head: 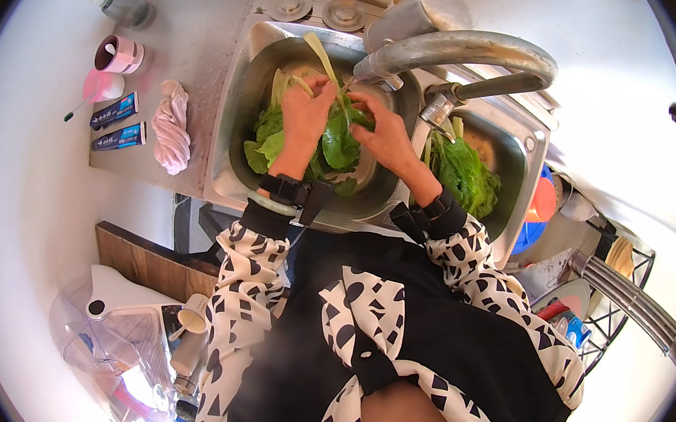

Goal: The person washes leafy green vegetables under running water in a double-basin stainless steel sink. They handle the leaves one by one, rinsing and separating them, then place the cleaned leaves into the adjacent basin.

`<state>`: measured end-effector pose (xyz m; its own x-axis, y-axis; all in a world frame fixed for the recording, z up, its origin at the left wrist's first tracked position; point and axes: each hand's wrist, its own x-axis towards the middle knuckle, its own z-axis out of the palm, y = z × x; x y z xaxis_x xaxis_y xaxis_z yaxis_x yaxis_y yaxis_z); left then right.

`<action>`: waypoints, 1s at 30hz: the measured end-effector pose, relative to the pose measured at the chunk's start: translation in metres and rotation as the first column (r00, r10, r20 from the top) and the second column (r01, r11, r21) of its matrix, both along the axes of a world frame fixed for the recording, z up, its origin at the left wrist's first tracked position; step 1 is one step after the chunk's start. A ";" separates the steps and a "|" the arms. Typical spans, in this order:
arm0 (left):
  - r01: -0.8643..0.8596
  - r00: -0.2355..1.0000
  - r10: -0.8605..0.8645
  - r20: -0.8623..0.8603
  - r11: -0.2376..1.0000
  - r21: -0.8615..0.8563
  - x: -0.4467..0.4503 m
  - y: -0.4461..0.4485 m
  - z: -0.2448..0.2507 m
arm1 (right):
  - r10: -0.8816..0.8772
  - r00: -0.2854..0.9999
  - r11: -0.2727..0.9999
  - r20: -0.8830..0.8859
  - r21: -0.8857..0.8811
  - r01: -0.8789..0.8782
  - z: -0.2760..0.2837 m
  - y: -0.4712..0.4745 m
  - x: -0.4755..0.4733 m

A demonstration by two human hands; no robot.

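Note:
Over the left basin (239,117) of a stainless steel double sink, my left hand (307,114) grips the pale stalk (319,53) of a leafy green vegetable. My right hand (382,126) has its fingers curled at the edge of the same leaf (341,141), below the faucet spout (371,68). More leafy greens (271,135) lie in this basin, under and beside my left hand. Another bunch of greens (461,176) rests in the right basin (509,208), its stalks towards the faucet. Part of the leaves is hidden behind my hands.
A curved metal faucet (480,48) arches over the sink, with a metal pot (438,9) behind it. Left on the counter are a twisted pink cloth (172,129), two toothpaste tubes (119,138) and a cup (119,54). A cleaver (551,273) and a dish rack (618,307) stand at right.

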<state>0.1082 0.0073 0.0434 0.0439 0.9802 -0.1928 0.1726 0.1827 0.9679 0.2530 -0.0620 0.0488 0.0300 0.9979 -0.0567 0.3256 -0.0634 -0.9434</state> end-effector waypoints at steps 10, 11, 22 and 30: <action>0.391 0.909 -0.409 -0.082 0.904 -0.174 -0.014 0.006 -0.002 | -0.001 0.973 0.992 0.229 -0.124 0.030 -0.009 0.029 0.019; 0.388 0.920 -0.390 0.029 0.901 -0.194 -0.018 0.008 -0.002 | 0.009 0.985 0.994 0.172 -0.105 0.009 -0.011 0.032 0.022; 0.307 0.931 -0.259 0.256 0.936 -0.169 -0.025 0.020 0.005 | 0.075 0.995 0.988 0.065 0.130 -0.083 -0.020 0.049 0.018; 0.281 0.952 -0.242 0.187 0.934 -0.220 -0.025 0.034 0.017 | 0.031 0.993 0.994 -0.113 0.107 -0.019 -0.014 0.061 0.021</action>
